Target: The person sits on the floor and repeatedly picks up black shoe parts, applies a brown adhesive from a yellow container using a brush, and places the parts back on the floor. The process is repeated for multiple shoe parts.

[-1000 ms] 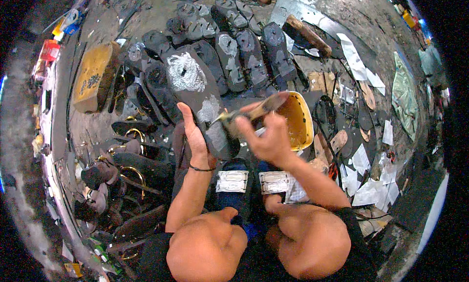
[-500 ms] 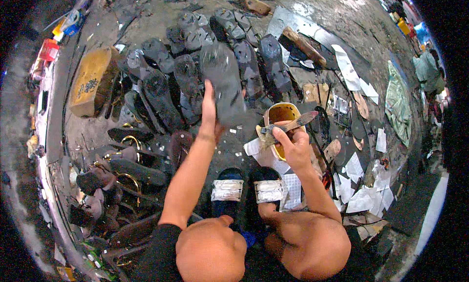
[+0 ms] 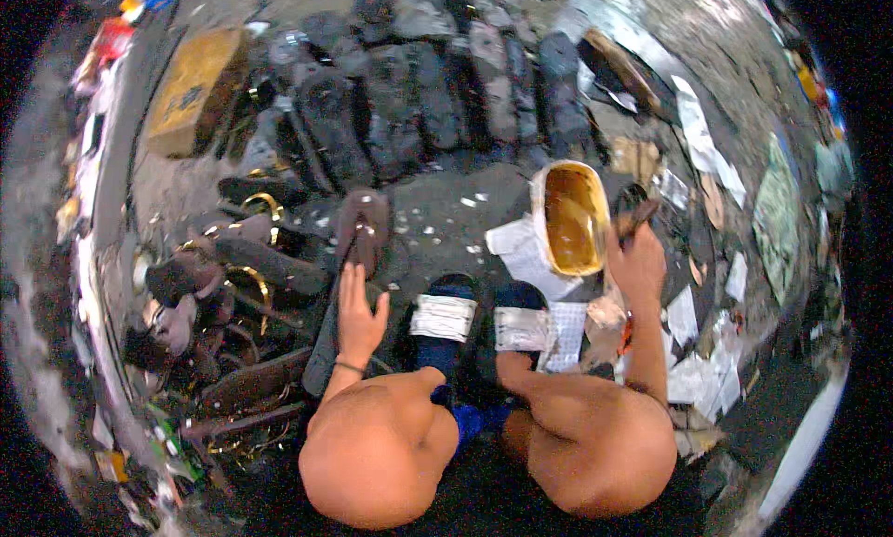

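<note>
My left hand (image 3: 361, 314) reaches forward with fingers stretched out and thumb apart. Its fingertips are at the near end of a brown sandal sole (image 3: 364, 225), and a long dark sole (image 3: 326, 346) lies beside the wrist. My right hand (image 3: 639, 263) is closed on a wooden-handled brush (image 3: 638, 217), blurred by motion. Just left of that hand stands a pale tub (image 3: 538, 202) with yellowish-brown stuff inside. Beyond both hands lie dark soles (image 3: 391, 100) in a row.
Sandals with gold-coloured rings (image 3: 246, 277) are heaped at the left. A yellow-brown block (image 3: 193, 92) sits at the far left. Paper scraps (image 3: 702, 379) and a green cloth (image 3: 776, 221) lie to the right. My feet in white-strapped slippers (image 3: 444, 317) are between my hands.
My left hand has let go of a dark sole and drawn back toward me, to the brown sole. My right hand, with the brush, has moved to the tub's right side. The view has shifted.
</note>
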A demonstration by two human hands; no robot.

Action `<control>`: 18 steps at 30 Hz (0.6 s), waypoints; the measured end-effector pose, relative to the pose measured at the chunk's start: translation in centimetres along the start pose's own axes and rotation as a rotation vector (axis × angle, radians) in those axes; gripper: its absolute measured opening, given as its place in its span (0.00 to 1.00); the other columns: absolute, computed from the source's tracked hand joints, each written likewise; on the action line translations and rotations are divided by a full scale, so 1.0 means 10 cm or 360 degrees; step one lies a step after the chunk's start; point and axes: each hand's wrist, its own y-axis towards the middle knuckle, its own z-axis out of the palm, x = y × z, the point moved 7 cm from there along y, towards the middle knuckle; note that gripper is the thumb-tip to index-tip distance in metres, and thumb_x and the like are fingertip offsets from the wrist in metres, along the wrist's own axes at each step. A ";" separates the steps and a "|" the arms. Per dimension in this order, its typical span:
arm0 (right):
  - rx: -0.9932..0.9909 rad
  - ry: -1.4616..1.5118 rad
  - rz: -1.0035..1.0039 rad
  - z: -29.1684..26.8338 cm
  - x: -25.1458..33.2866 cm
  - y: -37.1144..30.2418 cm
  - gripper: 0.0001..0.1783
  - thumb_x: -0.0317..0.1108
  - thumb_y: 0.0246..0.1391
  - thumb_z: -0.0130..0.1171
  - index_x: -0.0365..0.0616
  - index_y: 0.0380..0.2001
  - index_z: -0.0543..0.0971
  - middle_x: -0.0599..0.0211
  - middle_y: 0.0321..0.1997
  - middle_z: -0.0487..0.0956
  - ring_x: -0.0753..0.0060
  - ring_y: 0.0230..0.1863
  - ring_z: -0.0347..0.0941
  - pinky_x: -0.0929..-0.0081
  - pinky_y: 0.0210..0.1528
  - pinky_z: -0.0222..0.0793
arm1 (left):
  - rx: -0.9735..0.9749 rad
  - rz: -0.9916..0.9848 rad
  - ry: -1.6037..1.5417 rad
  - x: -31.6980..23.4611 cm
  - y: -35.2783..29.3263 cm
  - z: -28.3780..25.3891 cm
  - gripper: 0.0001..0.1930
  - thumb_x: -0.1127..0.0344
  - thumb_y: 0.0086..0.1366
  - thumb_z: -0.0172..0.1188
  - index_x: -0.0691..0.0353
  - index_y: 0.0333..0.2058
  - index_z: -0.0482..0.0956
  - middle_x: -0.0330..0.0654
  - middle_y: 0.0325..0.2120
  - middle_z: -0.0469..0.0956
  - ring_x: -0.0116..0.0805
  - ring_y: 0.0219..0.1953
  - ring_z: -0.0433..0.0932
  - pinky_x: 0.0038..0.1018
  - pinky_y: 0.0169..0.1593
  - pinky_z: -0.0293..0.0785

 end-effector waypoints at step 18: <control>0.0524 0.1778 -0.0188 -0.09 0.97 -0.34 0.14 0.30 0.54 0.68 0.38 0.43 0.78 0.68 0.34 0.81 0.77 0.37 0.76 0.79 0.41 0.71 | 0.0020 0.0125 -0.0695 -0.43 1.36 0.08 0.37 0.45 0.71 0.49 0.65 0.69 0.55 0.52 0.70 0.54 0.49 0.72 0.51 0.45 0.72 0.45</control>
